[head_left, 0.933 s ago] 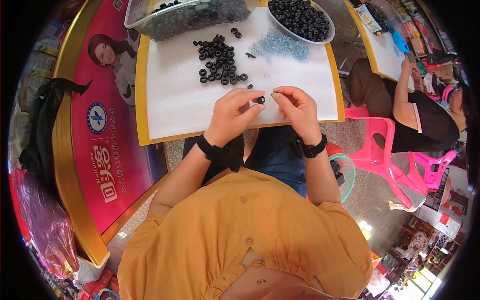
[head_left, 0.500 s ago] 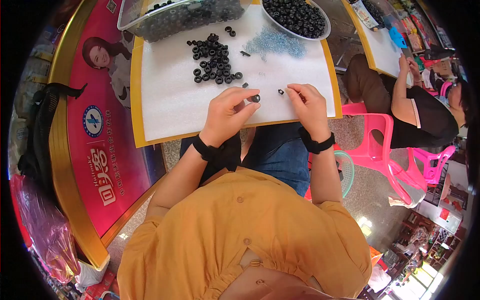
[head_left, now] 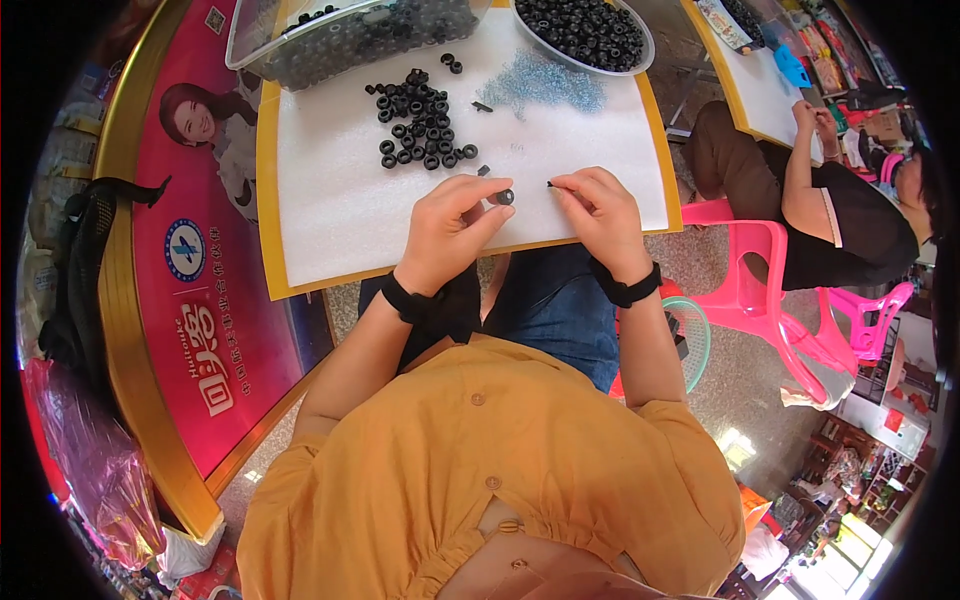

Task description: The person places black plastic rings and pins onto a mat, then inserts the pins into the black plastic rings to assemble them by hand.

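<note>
Between the thumb and forefinger of my left hand [head_left: 446, 222] is a small black ring-shaped part [head_left: 505, 197]. A little to its right, my right hand [head_left: 604, 215] pinches a tiny black piece [head_left: 551, 184], too small to name. The two parts are apart, over the near edge of the white-topped table [head_left: 330, 215]. Beyond my left hand lies a loose pile of black rings [head_left: 415, 115]. One small dark piece [head_left: 483, 171] rests just past my left fingertips, and another [head_left: 482, 106] lies farther off beside a spread of tiny clear-blue bits [head_left: 545, 82].
A clear plastic bin [head_left: 350, 45] of black parts stands at the far left, and a round bowl [head_left: 648, 50] of black rings at the far right. A pink chair [head_left: 745, 262] and a seated person [head_left: 815, 200] are to the right. A teal-rimmed basket [head_left: 695, 350] sits beside my right forearm.
My right hand has shifted slightly left, bringing its tiny black piece nearer the ring-shaped part and turning it. The left hand keeps its hold, nearly still.
</note>
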### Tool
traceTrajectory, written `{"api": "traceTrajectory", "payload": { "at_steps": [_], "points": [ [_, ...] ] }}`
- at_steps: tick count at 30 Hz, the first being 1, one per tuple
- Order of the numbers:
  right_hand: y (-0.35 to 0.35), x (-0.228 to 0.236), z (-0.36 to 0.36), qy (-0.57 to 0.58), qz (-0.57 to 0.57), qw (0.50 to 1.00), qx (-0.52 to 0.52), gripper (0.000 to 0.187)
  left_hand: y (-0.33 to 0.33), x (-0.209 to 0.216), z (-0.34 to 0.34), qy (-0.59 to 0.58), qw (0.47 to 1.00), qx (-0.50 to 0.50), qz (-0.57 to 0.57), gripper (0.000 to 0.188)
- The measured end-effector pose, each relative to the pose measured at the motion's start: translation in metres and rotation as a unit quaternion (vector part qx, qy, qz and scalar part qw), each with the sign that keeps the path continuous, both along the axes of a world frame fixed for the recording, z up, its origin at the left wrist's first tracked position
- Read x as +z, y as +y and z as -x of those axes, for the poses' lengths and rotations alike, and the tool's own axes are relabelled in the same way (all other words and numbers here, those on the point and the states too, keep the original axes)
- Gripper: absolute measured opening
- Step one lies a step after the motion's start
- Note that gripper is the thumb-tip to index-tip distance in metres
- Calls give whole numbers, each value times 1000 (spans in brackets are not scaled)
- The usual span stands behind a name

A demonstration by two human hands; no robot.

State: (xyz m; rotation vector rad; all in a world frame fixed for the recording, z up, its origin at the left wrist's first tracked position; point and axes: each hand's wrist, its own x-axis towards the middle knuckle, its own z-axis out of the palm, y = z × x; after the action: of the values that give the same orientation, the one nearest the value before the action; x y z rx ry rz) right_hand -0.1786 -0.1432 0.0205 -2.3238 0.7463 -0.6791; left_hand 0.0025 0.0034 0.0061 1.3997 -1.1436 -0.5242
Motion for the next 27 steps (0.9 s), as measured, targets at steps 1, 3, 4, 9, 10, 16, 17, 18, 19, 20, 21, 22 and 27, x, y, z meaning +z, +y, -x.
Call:
{"api": "traceTrajectory", "payload": {
  "at_steps": [1,3,4,9,10,16,17,18,19,20,21,22,27],
  "points": [
    [0,0,0,0,0,1000,-1,15,-1,0,0,-6,1000,5,9,28],
    [1,2,0,15,6,1000,4,15,-1,-2,1,-11,1000,9,18,26],
    [1,4,-1,15,6,1000,4,15,-1,-2,0,-13,1000,9,17,27],
    [-4,2,-3,54,61,997,7,17,-1,-2,0,-14,1000,6,17,28],
    [-4,3,-4,53,62,997,7,17,-1,-3,0,-16,1000,6,18,28],
    [1,7,-6,87,101,991,16,19,-1,-1,0,-19,1000,5,18,28],
    [1,5,-7,81,100,992,9,19,-1,-2,0,-17,1000,4,18,28],
    [2,4,-8,76,99,992,3,19,-1,-2,0,-17,1000,4,19,28],
    [2,2,-9,75,100,992,3,19,-1,-3,0,-18,1000,6,20,28],
    [3,0,-9,57,96,994,2,19,-1,-3,-1,-19,1000,9,21,27],
    [3,0,-10,38,91,995,2,19,0,-2,-1,-20,1000,10,21,27],
    [4,0,-10,37,91,995,3,19,0,0,0,-14,1000,6,15,28],
    [25,15,-11,-90,-311,946,16,16,0,-1,0,-8,1000,2,8,30]
  ]
}}
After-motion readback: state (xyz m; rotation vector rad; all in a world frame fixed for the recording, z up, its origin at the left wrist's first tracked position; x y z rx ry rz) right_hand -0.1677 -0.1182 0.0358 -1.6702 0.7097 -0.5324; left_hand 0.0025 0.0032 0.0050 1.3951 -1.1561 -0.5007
